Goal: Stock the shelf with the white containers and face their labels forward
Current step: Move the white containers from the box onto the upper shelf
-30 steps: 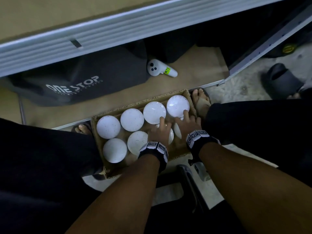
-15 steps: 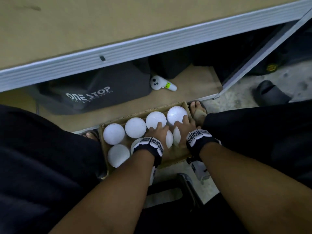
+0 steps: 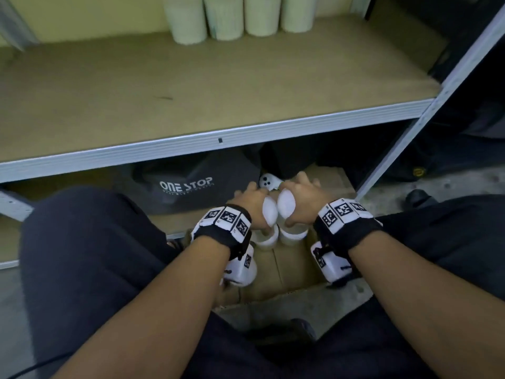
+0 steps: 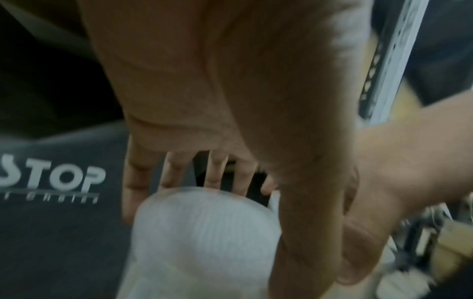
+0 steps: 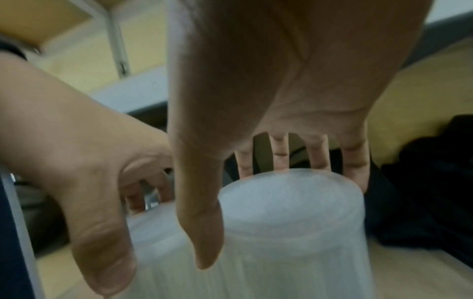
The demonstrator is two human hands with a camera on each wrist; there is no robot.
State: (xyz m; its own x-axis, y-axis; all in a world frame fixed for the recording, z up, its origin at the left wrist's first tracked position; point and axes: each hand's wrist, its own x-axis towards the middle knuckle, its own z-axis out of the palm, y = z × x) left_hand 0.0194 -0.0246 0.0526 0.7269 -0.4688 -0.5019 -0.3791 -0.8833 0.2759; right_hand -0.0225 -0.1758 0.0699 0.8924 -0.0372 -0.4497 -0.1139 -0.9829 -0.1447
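Observation:
In the head view my left hand [image 3: 252,206] grips one white container [image 3: 269,216] from above, and my right hand [image 3: 300,199] grips another white container [image 3: 287,205]. The two are held side by side, almost touching, above the cardboard box [image 3: 287,269] on the floor. The left wrist view shows fingers [image 4: 174,172] behind the lid of its container [image 4: 204,232]. In the right wrist view the thumb [image 5: 202,222] lies down the front of its container [image 5: 289,222]. Several white containers [image 3: 224,17] stand at the back of the shelf board [image 3: 191,86]. No labels are readable.
A black bag marked ONE STOP [image 3: 185,184] and a white controller [image 3: 266,181] lie on the lower shelf behind my hands. A metal upright [image 3: 426,105] runs along the shelf's right side. My knees flank the box.
Both hands have each closed round a container and lifted it out of the box. The head view has tilted up, so the shelf board and its containers now show.

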